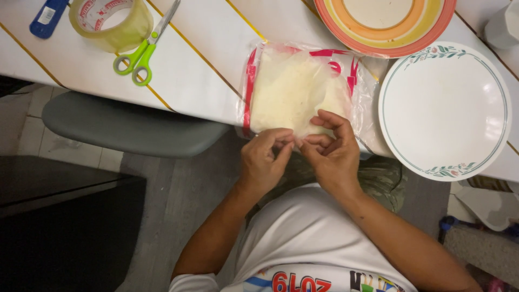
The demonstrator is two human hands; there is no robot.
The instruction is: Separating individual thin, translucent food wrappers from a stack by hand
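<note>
Fingertips of your left hand [263,162] and right hand [333,151] pinch the soft, limp tortilla bag [294,89]; grip its near edge.

A white bench [211,65] crossed by thin yellow stripes carried everything. A white plate [444,111] with a green leaf-patterned rim sat at the bench's near right edge, slightly overhanging it. Just beyond that plate, a plate banded in orange, yellow and red [385,24] was cut off by the top of the view. Far to the plate's left lay scissors with lime-green handles [145,47], blades pointing away. A roll of clear packing tape [111,22] lay touching the scissors' left side, and a blue flat object [47,17] lay left of the tape. A grey chair seat [130,127] stood partly under the bench, below the scissors, on a grey floor [178,200].
</note>
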